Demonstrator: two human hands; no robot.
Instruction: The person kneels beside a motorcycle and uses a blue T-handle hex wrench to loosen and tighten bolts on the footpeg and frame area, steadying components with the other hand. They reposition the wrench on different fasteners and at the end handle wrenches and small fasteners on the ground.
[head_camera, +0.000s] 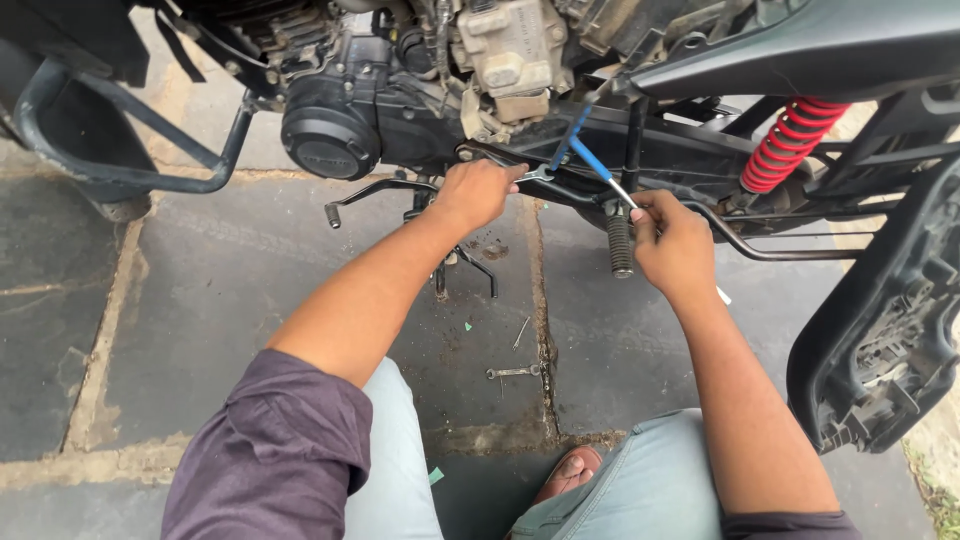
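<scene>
Where the left hand (478, 192) grips, its spanner (535, 176) is mostly hidden.

— What is held in the left hand (478, 192)?

— A small silver spanner (536, 175) is gripped there, lying nearly level, its open end pointed right and set against the dark frame under the engine. Only the tip past the fingers can be seen.

— And in the right hand (676, 243)?

— A screwdriver (598, 168) with a blue shaft is pinched at its metal part. It is tilted, the blue end raised up and to the left toward the frame, the pale handle end showing below the hand. The spanner tip and the blue shaft are just beside each other, near the black ribbed footpeg (620, 245), which is seen hanging upright between the two hands.
</scene>
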